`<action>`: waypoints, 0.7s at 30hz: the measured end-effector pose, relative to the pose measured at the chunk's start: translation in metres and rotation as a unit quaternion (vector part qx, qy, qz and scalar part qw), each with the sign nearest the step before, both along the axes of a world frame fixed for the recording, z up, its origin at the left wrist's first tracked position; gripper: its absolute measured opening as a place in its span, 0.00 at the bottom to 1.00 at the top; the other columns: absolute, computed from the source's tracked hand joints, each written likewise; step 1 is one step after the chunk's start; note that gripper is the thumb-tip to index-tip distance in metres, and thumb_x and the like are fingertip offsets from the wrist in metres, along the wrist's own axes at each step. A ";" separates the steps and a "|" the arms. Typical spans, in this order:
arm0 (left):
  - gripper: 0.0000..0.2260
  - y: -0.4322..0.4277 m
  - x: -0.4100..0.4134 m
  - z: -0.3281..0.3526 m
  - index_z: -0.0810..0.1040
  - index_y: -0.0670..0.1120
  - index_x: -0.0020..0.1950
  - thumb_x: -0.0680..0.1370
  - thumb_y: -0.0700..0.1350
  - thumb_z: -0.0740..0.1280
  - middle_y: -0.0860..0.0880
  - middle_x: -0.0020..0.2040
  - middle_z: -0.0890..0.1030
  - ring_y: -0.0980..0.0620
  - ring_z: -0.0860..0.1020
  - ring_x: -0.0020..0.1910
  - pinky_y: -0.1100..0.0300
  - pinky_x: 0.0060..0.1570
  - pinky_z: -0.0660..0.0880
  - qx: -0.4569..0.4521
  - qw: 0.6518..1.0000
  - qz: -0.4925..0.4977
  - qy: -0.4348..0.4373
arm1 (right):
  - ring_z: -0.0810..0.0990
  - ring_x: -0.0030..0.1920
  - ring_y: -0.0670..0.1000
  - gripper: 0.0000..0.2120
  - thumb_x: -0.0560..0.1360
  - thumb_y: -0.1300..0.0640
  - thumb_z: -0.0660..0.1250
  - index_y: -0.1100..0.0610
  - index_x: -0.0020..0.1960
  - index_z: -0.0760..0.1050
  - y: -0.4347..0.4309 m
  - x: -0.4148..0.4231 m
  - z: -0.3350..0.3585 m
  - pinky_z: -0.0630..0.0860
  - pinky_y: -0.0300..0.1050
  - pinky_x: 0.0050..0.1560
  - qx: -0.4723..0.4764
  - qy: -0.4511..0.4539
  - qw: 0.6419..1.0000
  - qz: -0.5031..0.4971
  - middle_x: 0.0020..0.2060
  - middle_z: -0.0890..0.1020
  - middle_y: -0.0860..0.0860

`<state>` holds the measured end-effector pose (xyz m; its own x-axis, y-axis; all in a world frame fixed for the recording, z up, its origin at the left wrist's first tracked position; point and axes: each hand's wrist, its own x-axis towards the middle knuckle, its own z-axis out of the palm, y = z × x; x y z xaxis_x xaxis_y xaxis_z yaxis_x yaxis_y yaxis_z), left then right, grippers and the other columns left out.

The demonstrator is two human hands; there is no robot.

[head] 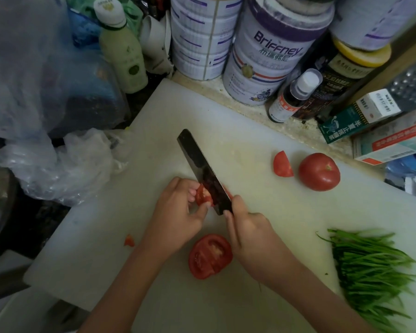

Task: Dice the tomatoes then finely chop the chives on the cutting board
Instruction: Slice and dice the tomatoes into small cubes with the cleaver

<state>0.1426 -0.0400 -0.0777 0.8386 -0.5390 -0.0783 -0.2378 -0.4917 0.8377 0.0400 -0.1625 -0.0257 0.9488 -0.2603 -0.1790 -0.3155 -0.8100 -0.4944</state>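
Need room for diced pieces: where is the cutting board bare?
Bare: the far-left stretch of the cutting board beyond the knife, and the patch between the whole tomato and the chives. Crowded: around the left hand and right hand, by the tomato half.

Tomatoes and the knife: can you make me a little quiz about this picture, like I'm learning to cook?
1. True or false: the chives lie uncut on the cutting board.
2. Pick one: what does the right hand grip? A) the knife B) a spoon C) a bottle
3. Short answer: what does the left hand hold beside the blade?

Key: 1 true. 2 A. 3 a tomato piece.
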 end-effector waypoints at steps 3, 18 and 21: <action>0.14 0.002 0.000 0.000 0.76 0.48 0.49 0.70 0.37 0.76 0.56 0.44 0.72 0.59 0.74 0.40 0.76 0.44 0.69 -0.018 1.000 -0.006 -0.004 | 0.71 0.26 0.56 0.10 0.80 0.50 0.51 0.56 0.53 0.65 0.002 -0.014 0.000 0.62 0.47 0.30 -0.014 0.002 1.000 0.016 0.26 0.72 0.51; 0.16 0.011 -0.003 -0.014 0.74 0.47 0.53 0.70 0.40 0.76 0.57 0.47 0.73 0.57 0.74 0.46 0.75 0.46 0.70 -0.056 0.997 -0.031 -0.047 | 0.69 0.32 0.56 0.04 0.82 0.51 0.51 0.51 0.53 0.59 -0.001 0.001 0.005 0.64 0.47 0.35 0.039 0.021 0.999 0.004 0.29 0.66 0.46; 0.16 0.012 -0.006 -0.016 0.75 0.45 0.54 0.70 0.45 0.73 0.54 0.47 0.74 0.56 0.75 0.45 0.74 0.46 0.71 -0.060 0.997 -0.019 -0.033 | 0.67 0.31 0.54 0.08 0.82 0.51 0.50 0.54 0.55 0.62 -0.001 -0.011 0.007 0.64 0.47 0.35 0.034 0.027 0.999 0.009 0.28 0.66 0.46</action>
<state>0.1367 -0.0284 -0.0940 0.8190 -0.5721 0.0439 -0.3109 -0.3782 0.8719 0.0294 -0.1630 -0.0186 0.9418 -0.2285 -0.2465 -0.3285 -0.7806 -0.5317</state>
